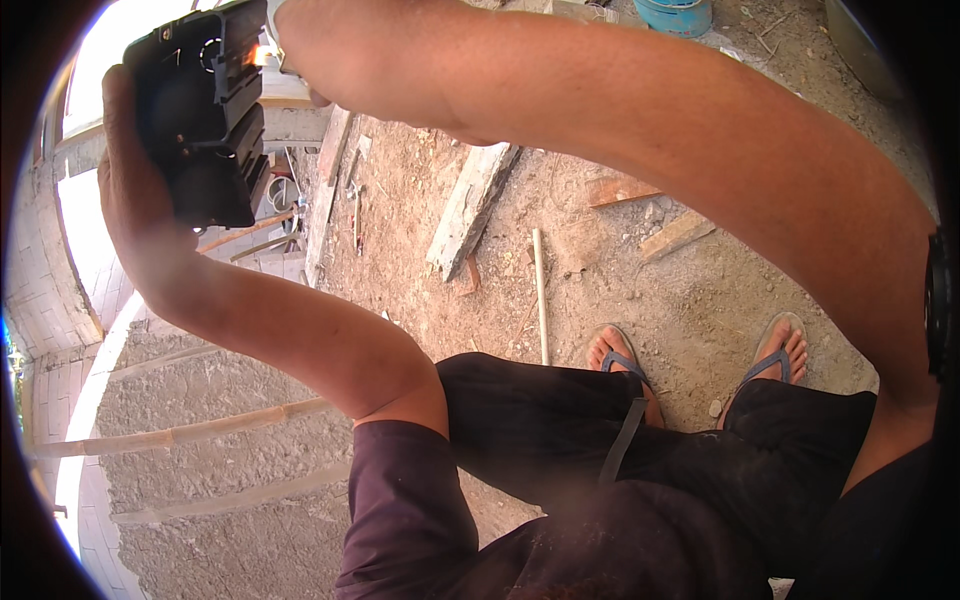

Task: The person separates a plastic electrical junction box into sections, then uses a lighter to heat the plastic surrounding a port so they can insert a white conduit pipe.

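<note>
A black plastic box (185,110) with slotted sides and small holes is held up at the upper left. My left hand (130,200) is closed around its left edge, with some fingers hidden behind it. At the box's upper right edge burns a small orange flame (262,55). My right hand (335,50) is closed beside the flame, gripping what looks like a lighter (274,30). Only a pale strip of it shows; the rest is hidden by the hand or cut off by the picture's edge.
Wood planks (475,210) and a thin pale pole (541,290) lie on the dirt ground. A blue bucket (675,15) stands at the top. At the left, a bamboo pole (190,435) crosses a rough grey wall (230,470). My sandalled feet are below right.
</note>
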{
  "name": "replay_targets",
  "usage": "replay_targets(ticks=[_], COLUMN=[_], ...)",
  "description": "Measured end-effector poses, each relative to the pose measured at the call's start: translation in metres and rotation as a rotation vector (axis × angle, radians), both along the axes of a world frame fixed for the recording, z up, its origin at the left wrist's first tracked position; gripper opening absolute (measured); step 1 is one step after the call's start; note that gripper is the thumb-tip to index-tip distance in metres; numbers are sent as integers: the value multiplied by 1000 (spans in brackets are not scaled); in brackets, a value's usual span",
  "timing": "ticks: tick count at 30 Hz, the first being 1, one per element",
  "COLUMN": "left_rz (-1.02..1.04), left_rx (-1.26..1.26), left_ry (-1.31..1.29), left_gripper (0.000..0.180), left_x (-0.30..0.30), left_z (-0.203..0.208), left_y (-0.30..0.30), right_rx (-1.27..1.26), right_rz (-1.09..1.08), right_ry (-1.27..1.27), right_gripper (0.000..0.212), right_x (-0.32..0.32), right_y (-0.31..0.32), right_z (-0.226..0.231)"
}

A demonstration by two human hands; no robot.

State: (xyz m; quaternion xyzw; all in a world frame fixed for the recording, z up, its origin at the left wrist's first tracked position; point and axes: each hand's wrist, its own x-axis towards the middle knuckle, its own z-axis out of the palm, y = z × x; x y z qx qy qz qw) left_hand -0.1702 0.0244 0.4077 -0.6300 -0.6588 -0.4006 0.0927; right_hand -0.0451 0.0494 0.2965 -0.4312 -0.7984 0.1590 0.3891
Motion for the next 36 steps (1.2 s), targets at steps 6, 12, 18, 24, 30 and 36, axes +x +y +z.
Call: replay_targets(ticks=[6,12,18,24,30,36], left_rz=[21,6,3,-66,-75,-65], left_rx=[-7,-3,0,-151,-127,-106], left_ry=[4,5,-58,-97,-110,-134], left_gripper=[77,76,75,75,77,76], left_x=[-2,-3,10,-13,-8,-14], left_z=[0,-1,-7,3,2,4], left_y=[2,5,-3,10,9,9], right_rx=[-41,-40,19,64,-22,-146], right_rz=[-111,-294,256,161,222,302], right_ry=[-3,-43,340,508,363,358], right_gripper=[29,34,37,38,36,33], right_x=[-2,-8,36,28,38,33], right_y=[-7,-19,-5,-16,-9,-2], right_z=[4,12,-17,-26,-15,-10])
